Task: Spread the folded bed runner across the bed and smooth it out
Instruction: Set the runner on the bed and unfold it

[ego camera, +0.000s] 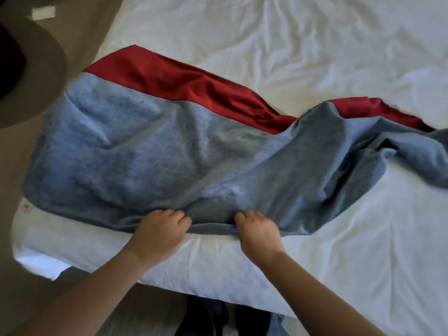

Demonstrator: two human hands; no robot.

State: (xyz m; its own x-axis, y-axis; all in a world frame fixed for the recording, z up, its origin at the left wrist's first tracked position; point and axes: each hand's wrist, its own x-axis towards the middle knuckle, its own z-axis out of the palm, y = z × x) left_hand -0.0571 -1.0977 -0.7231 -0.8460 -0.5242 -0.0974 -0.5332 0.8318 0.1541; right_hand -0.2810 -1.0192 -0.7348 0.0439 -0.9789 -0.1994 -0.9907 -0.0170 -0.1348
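Bed runner [169,151], grey-blue with a red band [169,76] along the far edge: lying across the near left corner of the bed [315,57], opened out fairly flat on the left, bunching and twisting into folds toward the right and running out of view there. Being held at the near hem by both hands, close together: left hand [160,229] curling its fingers over the edge, right hand [257,229] just beside it pinching the same hem, thumbs mostly hidden by the cloth. Judging from this, working in the spreading step, not yet in the smoothing: apparently drawing the near hem toward the bed's near edge to square it. Next, probably calling for sliding the hands apart along the hem, drawing the crumpled right part out flat, untwisting the red band and keeping the hem parallel to the mattress edge, then pressing flat palms over the ridges in the middle. Possibly dragging the wrinkled white sheet along if tugging too hard.
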